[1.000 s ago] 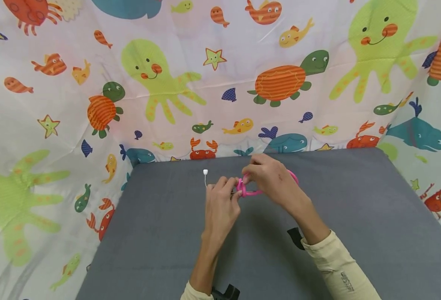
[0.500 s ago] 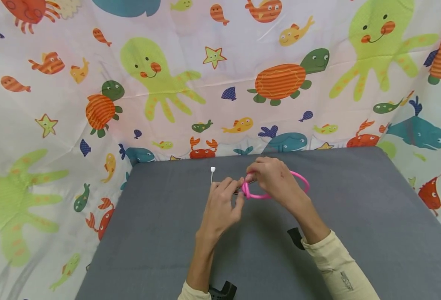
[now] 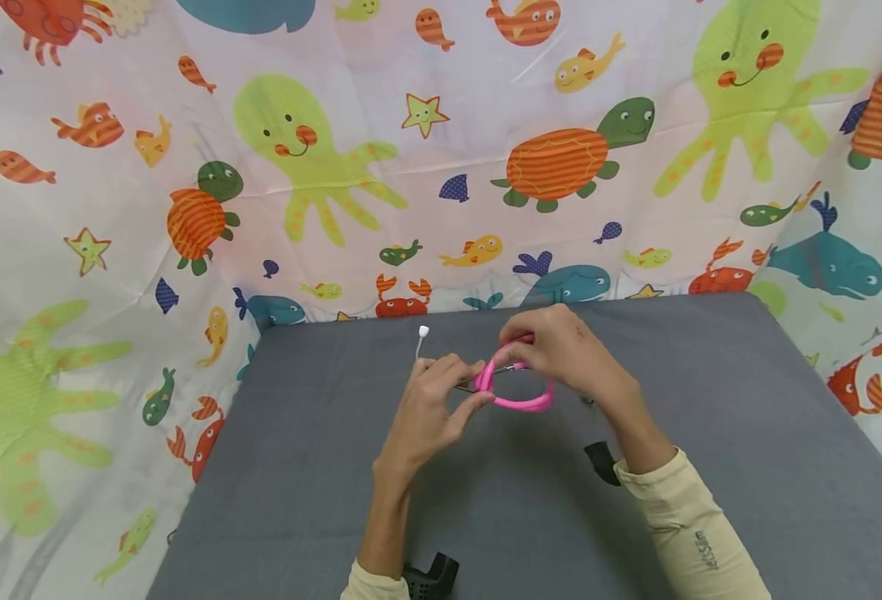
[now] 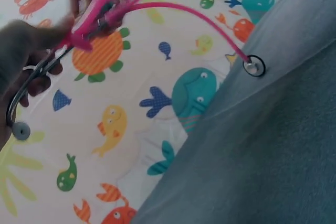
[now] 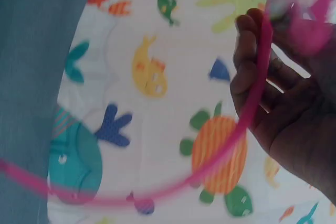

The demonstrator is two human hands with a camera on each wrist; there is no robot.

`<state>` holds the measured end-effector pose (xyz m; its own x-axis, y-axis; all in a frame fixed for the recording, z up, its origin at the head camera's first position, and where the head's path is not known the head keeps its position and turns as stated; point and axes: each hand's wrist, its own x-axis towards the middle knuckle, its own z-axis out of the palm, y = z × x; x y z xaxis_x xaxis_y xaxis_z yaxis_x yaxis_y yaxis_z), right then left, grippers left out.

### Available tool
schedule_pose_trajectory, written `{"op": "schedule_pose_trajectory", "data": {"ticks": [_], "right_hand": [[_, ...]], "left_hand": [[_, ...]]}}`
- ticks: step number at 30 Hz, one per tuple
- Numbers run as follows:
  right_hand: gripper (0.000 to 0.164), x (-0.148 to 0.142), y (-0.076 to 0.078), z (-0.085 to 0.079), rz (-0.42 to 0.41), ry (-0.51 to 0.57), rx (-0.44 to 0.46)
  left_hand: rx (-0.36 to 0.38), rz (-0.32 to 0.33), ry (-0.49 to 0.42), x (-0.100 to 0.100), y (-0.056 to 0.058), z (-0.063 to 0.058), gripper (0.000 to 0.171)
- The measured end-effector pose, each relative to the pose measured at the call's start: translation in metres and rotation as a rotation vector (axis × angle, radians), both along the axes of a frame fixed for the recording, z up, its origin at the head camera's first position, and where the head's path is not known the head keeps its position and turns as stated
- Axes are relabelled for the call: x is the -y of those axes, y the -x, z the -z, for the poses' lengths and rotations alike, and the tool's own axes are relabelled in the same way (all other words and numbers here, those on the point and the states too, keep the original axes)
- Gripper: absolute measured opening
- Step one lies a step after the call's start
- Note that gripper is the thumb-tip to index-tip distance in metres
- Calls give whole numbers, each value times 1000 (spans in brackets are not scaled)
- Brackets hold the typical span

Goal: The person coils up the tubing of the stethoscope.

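Note:
A stethoscope with pink tubing (image 3: 528,406) is held up between both hands above the grey cloth. My left hand (image 3: 428,402) pinches the bunched tubing where it wraps near the metal ear tubes. One white ear tip (image 3: 423,331) sticks up beyond that hand. My right hand (image 3: 567,352) grips a pink length on the right side, its fingertips partly hidden. In the left wrist view, the tubing arcs over to the round chest piece (image 4: 254,66), and a grey ear tip (image 4: 21,130) hangs from the metal. Blur covers the tubing by the palm in the right wrist view.
Grey cloth (image 3: 321,492) covers the table. Behind and beside it hangs a white curtain (image 3: 441,225) printed with sea animals. Dark wrist-camera mounts (image 3: 432,577) sit by both sleeves.
My right hand has moved slightly right, away from the left, which shifted a little left. The pink loop that stuck out beyond the right hand now hangs between and below the hands.

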<state>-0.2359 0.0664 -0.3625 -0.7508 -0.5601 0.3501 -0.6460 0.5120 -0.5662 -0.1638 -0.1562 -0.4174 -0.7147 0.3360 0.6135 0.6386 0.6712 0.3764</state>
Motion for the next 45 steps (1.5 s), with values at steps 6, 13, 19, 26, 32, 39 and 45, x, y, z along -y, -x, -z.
{"op": "schedule_pose_trajectory", "data": {"ticks": [6, 13, 19, 26, 32, 39, 45], "right_hand": [[8, -14, 11, 5, -40, 18, 104], [11, -12, 3, 22, 64, 72, 55], [12, 4, -21, 29, 109, 76, 8], [12, 21, -45, 25, 43, 86, -63], [16, 30, -55, 21, -8, 9, -61], [22, 29, -62, 14, -39, -68, -118], [21, 24, -62, 7, -16, -125, -246]], "left_hand": [[-3, 123, -209, 6, 2, 0, 41], [-55, 61, -420, 4, 5, -5, 45], [-114, -83, -563, -4, 8, -8, 42], [-97, -282, -669, -15, 10, -12, 36], [-114, -343, -715, -21, 13, -14, 31], [-202, -369, -566, -17, 17, -12, 28], [-247, -362, -267, -11, 17, -11, 31]]}}
